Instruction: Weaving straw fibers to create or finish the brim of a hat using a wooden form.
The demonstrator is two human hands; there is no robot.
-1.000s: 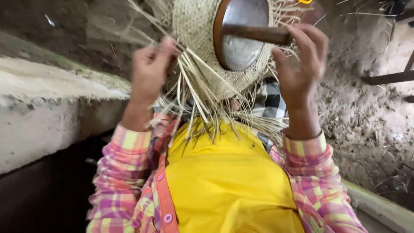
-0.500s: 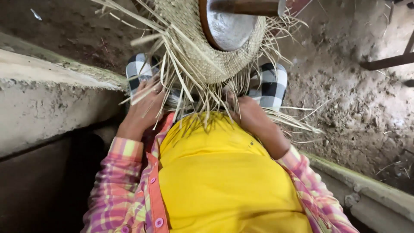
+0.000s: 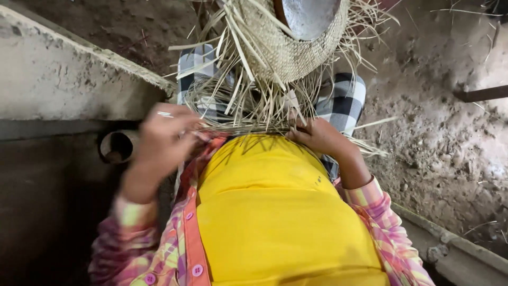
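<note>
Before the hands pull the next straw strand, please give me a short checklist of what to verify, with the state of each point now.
1. Left hand is on the loose strands: ok, its fingers reach into them, though it is blurred.
2. Right hand grips the strands at the edge: ok.
3. Woven straw piece rests over the metal bowl: ok.
4. The piece is steady on the lap, on the checked cloth: cannot tell.
5. Strands are free of tangles: not ok, they cross in many directions.
</note>
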